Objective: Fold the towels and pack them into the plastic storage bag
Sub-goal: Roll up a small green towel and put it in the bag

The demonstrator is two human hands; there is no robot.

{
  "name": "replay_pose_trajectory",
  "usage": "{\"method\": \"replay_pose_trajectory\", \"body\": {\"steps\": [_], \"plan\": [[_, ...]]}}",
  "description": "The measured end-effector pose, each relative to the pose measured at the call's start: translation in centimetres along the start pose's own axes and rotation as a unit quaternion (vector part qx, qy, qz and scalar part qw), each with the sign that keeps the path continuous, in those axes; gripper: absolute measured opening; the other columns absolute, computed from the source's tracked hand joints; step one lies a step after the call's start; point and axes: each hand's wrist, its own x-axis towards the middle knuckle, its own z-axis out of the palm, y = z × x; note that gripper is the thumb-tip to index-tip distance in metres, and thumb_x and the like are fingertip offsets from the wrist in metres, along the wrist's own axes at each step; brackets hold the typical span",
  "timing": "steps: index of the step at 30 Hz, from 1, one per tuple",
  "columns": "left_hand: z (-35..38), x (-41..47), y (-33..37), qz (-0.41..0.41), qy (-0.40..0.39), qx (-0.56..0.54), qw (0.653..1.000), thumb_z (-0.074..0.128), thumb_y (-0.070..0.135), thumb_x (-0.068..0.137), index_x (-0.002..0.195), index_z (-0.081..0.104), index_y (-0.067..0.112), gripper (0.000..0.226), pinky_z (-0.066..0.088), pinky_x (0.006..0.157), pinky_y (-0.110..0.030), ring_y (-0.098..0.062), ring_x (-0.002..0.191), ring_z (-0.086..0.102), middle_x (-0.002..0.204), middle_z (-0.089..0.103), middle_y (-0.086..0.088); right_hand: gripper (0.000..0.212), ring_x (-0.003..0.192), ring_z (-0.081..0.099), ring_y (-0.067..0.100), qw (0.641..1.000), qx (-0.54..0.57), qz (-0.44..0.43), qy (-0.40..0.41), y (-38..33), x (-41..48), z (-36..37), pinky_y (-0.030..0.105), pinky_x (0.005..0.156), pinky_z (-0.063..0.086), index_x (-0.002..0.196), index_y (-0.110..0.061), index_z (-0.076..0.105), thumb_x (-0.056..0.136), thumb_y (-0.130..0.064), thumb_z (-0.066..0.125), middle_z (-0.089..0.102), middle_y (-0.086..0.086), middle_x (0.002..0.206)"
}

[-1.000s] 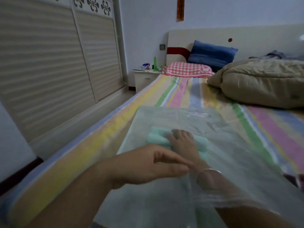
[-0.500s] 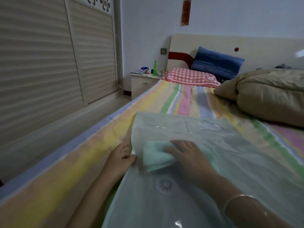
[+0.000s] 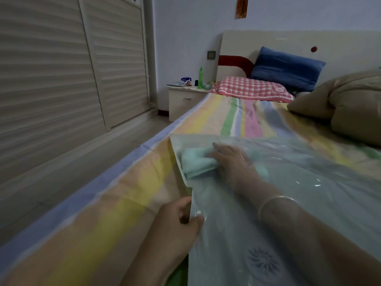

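The left hand [image 3: 175, 221] pinches the side edge of the plastic storage bag [image 3: 226, 240]. Farther on, inside the bag, the right hand [image 3: 233, 162] lies flat on the folded towel [image 3: 195, 163], near the far corner. If the pinch slips, the bag may slide and the towel could bunch up.

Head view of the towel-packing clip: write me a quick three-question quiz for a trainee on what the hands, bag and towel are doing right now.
1. True or false: the right hand is inside the plastic storage bag.
2. Pick one: the left hand A) pinches the bag's edge, B) hangs idle, C) is out of view.
3. Fill in: the folded towel lies near the bag's far ____ corner.

Key: 1 true; 2 A; 3 left.
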Motion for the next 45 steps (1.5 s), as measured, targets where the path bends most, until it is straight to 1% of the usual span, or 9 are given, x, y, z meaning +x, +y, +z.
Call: {"method": "replay_pose_trajectory", "body": {"steps": [8,15,21,24,28,32,35,40,45], "plan": [[-0.7,-0.2,0.3,-0.047,0.082,-0.035,0.995,0.067,0.022,0.084,0.091,0.068,0.032,0.012,0.059,0.075,-0.033,-0.011,0.077,0.071,0.083,0.074,0.014,0.055,0.101,0.060,0.040,0.999,-0.023,0.033,0.007,-1.9,0.2,1.1,0.048,0.089,0.049,0.111,-0.012,0.066,0.064,-0.032,0.045,0.063,0.018,0.113],[-1.0,-0.6,1.4,-0.092,0.147,0.009,0.985,0.065,0.059,0.078,0.145,0.035,0.024,0.081,0.045,0.101,-0.041,-0.019,0.117,0.054,0.124,0.052,0.005,0.051,0.086,0.068,0.032,0.999,0.014,0.030,-0.008,-2.8,-5.5,-1.8,0.043,0.075,0.058,0.099,-0.019,0.071,0.064,-0.026,0.035,0.072,0.005,0.098],[-0.6,-0.8,1.3,-0.076,0.120,0.007,0.990,0.071,0.063,0.069,0.144,0.036,0.026,0.090,0.048,0.098,-0.040,-0.018,0.118,0.055,0.137,0.051,0.006,0.055,0.096,0.067,0.024,0.999,0.000,0.011,-0.031,-5.2,-8.8,-6.3,0.030,0.079,0.053,0.107,-0.021,0.067,0.061,-0.033,0.038,0.069,0.000,0.103],[0.1,-0.5,0.4,-0.069,0.066,-0.007,0.995,0.071,0.067,0.058,0.126,0.050,0.033,0.079,0.054,0.090,-0.040,-0.012,0.103,0.064,0.120,0.063,0.013,0.043,0.109,0.054,0.028,0.988,-0.049,0.060,-0.135,-5.2,-7.5,-6.4,0.035,0.079,0.042,0.116,-0.015,0.051,0.074,-0.024,0.047,0.055,0.004,0.113],[0.0,0.1,-0.4,-0.061,0.070,-0.035,0.995,0.073,0.050,0.077,0.119,0.053,0.033,0.050,0.055,0.089,-0.038,-0.009,0.097,0.066,0.110,0.067,0.015,0.023,0.065,0.060,0.029,0.985,-0.146,0.084,-0.044,-5.8,-5.5,-5.2,0.033,0.052,0.046,0.068,-0.019,0.064,0.061,-0.020,0.042,0.056,0.006,0.071],[0.2,0.5,-1.2,-0.027,0.075,-0.043,0.996,0.072,0.034,0.084,0.111,0.059,0.033,0.030,0.055,0.088,-0.041,-0.008,0.091,0.069,0.098,0.072,0.015,0.021,0.081,0.065,0.025,0.977,-0.149,0.136,-0.070,-7.3,-4.6,-4.9,0.032,0.064,0.045,0.099,-0.028,0.059,0.080,-0.021,0.055,0.057,0.000,0.096],[0.2,0.6,-1.7,-0.011,0.081,-0.032,0.996,0.071,0.031,0.085,0.108,0.060,0.033,0.026,0.055,0.087,-0.042,-0.009,0.089,0.070,0.095,0.073,0.015,0.029,0.048,0.060,0.026,0.975,-0.135,0.166,-0.067,-7.2,-4.0,-3.9,0.028,0.041,0.040,0.078,-0.025,0.066,0.054,-0.022,0.081,0.057,0.002,0.069],[0.2,0.7,-1.8,-0.015,0.092,-0.048,0.994,0.070,0.029,0.085,0.106,0.061,0.032,0.023,0.055,0.088,-0.041,-0.007,0.088,0.070,0.093,0.073,0.017,0.034,0.089,0.062,0.032,0.991,-0.009,0.132,-0.018,-6.4,-3.6,-2.5,0.036,0.070,0.045,0.114,-0.024,0.052,0.080,-0.023,0.047,0.056,0.002,0.103],[0.2,0.8,-1.7,-0.026,0.114,-0.060,0.991,0.074,0.028,0.081,0.099,0.062,0.032,0.022,0.056,0.084,-0.043,-0.009,0.083,0.071,0.087,0.074,0.015,0.020,0.085,0.055,0.017,0.988,0.038,0.117,0.089,-6.5,-5.5,-1.9,0.035,0.059,0.047,0.082,-0.028,0.050,0.065,-0.038,0.056,0.048,-0.010,0.088]]}}
